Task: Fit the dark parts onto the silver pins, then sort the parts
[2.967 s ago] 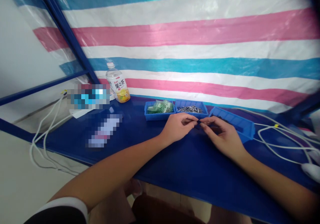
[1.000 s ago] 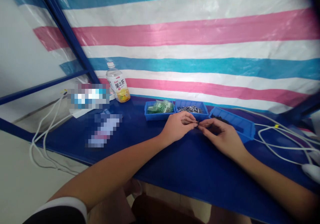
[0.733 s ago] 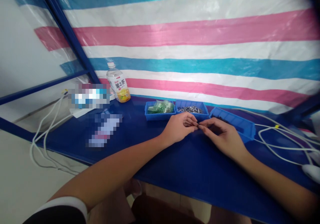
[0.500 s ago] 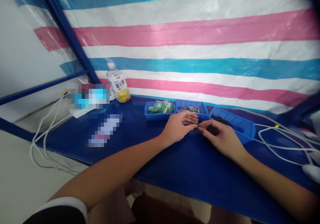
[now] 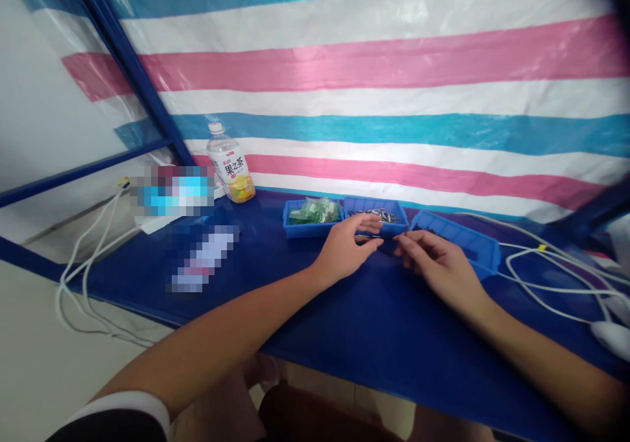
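Observation:
My left hand point(image 5: 344, 248) is in front of the bins, thumb and fingers closed loosely round a thin metal piece point(image 5: 370, 236), mostly hidden. Just to its right, my right hand point(image 5: 433, 255) pinches a small dark piece point(image 5: 406, 230) between thumb and forefinger; its exact kind is too small to make out. The hands are a short gap apart. Behind my left hand stands a blue bin point(image 5: 401, 227) of slim silver metal parts point(image 5: 386, 216). A second blue bin point(image 5: 485, 258), partly covered by my right hand, has small dark parts in it.
On the left, another blue bin point(image 5: 305, 232) holds green-looking plastic packets point(image 5: 319, 211). A drink bottle point(image 5: 236, 173) stands at the back of the blue table point(image 5: 344, 343). White cables point(image 5: 551, 287) lie on the right, and a striped sheet point(image 5: 369, 71) hangs behind.
My hands have come apart from fingertip contact. My right fingers have lifted slightly with a small dark piece in their pinch, and a thin piece now shows at my left hand.

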`<act>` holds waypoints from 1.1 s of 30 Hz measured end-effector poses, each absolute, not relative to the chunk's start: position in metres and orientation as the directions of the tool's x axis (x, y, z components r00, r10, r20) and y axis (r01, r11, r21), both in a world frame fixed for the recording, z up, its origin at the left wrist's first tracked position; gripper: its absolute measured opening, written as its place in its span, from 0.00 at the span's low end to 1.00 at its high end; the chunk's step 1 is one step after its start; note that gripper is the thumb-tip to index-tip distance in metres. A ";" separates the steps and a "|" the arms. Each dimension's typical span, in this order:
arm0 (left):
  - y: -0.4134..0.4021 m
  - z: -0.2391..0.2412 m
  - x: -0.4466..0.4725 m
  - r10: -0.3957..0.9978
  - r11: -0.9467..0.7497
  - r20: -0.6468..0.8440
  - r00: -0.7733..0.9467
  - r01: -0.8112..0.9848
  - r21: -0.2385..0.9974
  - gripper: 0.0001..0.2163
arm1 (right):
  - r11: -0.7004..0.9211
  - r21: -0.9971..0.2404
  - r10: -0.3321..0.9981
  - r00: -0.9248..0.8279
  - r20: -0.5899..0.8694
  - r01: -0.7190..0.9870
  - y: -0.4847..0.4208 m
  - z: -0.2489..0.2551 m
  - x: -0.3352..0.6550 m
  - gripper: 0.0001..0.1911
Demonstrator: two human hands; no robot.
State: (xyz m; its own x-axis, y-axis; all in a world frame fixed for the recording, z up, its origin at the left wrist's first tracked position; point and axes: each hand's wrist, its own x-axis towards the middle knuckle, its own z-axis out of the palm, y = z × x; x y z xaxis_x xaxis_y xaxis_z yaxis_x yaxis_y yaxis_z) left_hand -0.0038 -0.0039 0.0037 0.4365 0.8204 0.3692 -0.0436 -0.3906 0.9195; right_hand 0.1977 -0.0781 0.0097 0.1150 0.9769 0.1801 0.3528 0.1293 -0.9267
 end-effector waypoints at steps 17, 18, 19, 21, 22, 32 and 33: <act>-0.005 0.010 -0.008 0.834 -0.455 0.384 0.397 0.100 0.885 0.11 | 0.473 -0.419 0.842 -0.258 0.474 0.775 -0.075 -0.001 0.207 0.12; -0.005 0.010 -0.008 0.833 -0.453 0.381 0.401 0.099 0.886 0.11 | 0.489 -0.380 0.837 -0.300 0.458 0.785 -0.073 -0.003 0.209 0.13; -0.005 0.010 -0.007 0.833 -0.451 0.378 0.403 0.100 0.887 0.11 | 0.493 -0.351 0.838 -0.326 0.437 0.796 -0.072 -0.004 0.210 0.14; -0.006 0.009 -0.007 0.835 -0.448 0.374 0.403 0.104 0.888 0.11 | 0.488 -0.307 0.845 -0.354 0.401 0.817 -0.069 -0.007 0.213 0.15; -0.006 0.009 -0.006 0.836 -0.447 0.372 0.404 0.106 0.888 0.11 | 0.488 -0.289 0.845 -0.362 0.394 0.823 -0.069 -0.008 0.214 0.15; -0.006 0.005 -0.005 0.817 -0.448 0.362 0.448 0.098 0.889 0.11 | 0.430 -0.530 0.867 -0.172 0.467 0.731 -0.075 0.000 0.203 0.12; -0.006 0.005 -0.005 0.813 -0.450 0.363 0.456 0.095 0.888 0.11 | 0.408 -0.601 0.881 -0.122 0.458 0.688 -0.076 0.001 0.201 0.12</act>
